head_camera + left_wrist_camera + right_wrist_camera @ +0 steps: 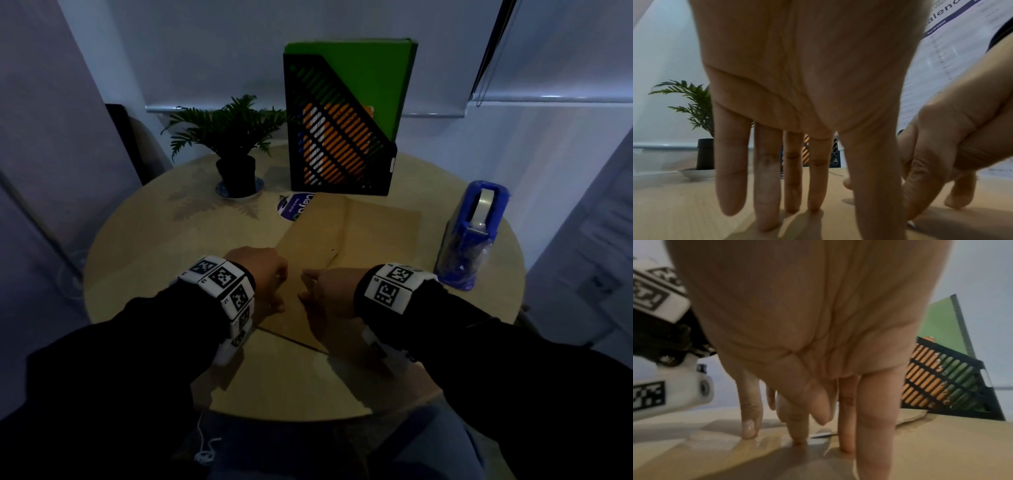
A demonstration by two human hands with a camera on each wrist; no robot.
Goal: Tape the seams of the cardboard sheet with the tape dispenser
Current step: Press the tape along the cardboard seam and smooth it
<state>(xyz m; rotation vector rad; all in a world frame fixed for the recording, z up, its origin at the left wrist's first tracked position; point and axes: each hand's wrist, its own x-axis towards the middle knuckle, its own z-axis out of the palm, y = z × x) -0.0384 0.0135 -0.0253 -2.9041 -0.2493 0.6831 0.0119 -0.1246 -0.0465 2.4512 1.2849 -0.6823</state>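
Note:
A brown cardboard sheet [370, 229] lies flat in the middle of the round table, with a seam [342, 236] running toward me. My left hand [270, 284] and right hand [322, 291] face each other over the sheet's near part. In the left wrist view the left hand [813, 203] has straight fingers whose tips touch the sheet. The right hand [818, 418] presses its fingertips [799, 439] down onto a strip of clear tape [715, 441] stuck on the cardboard [941, 451]. The blue tape dispenser [476, 233] stands untouched at the right of the table.
A black slotted file holder [339, 137] with green and orange folders stands at the back. A potted plant [233, 154] on a saucer is at the back left, and a round purple sticker [294, 205] lies beside the sheet. The table's near edge [291, 416] is close to my lap.

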